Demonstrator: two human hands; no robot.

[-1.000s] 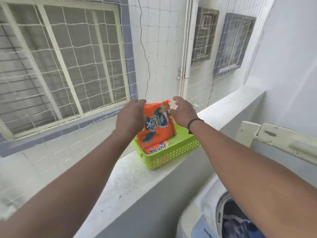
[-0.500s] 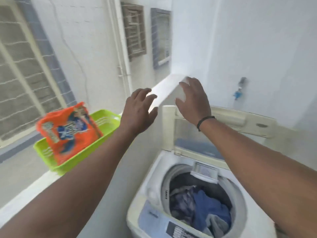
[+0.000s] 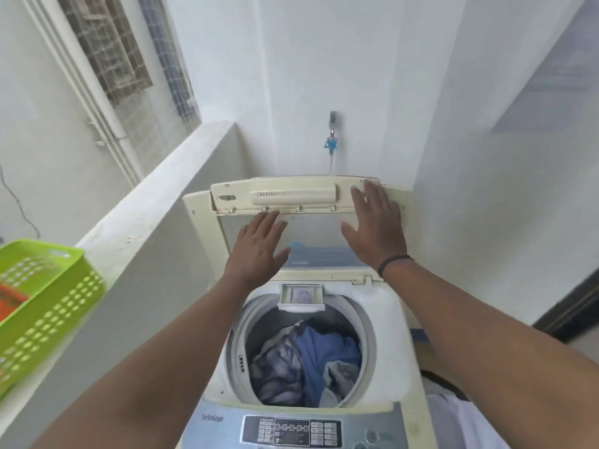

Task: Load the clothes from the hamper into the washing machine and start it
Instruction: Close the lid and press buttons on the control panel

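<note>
Where both hands (image 3: 372,231) reach: lid (image 3: 291,196) upright, long edge crosswise.

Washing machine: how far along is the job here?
Done: clothes lie in the drum, and the dispenser drawer is out. In hand: both hands are open at the raised folding lid, the right hand on its upper panel, the left hand just below the fold, probably to close it. Left: shut the lid and press start on the control panel.
</note>
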